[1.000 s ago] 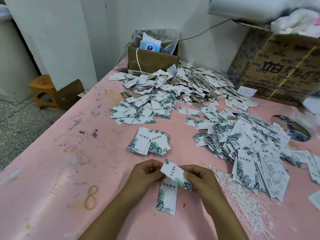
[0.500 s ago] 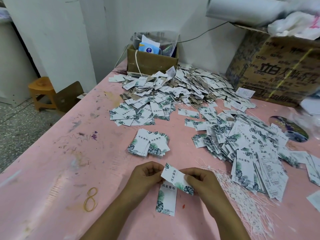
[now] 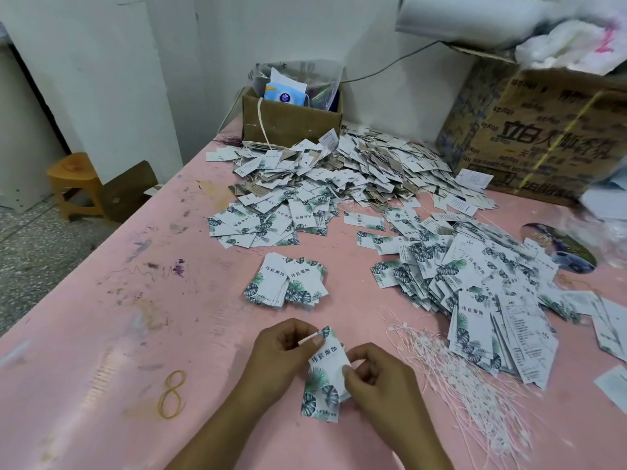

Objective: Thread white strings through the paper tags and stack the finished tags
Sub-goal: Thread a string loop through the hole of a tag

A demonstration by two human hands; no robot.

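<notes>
**Threading step under way, status unconfirmed**

The left hand [image 3: 288,354] pinches the top end of one paper tag [image 3: 325,359]; the right hand [image 3: 376,378] pinches its right edge. The tag sits by the near edge of the table [image 3: 101,334], long axis pointing away from it. Loose white strings [image 3: 453,376] lie just right, nearer the right hand. String through the hole: cannot tell.

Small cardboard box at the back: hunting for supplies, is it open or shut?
Open: a clear bag and blue pack stick up from the small cardboard box.
</notes>
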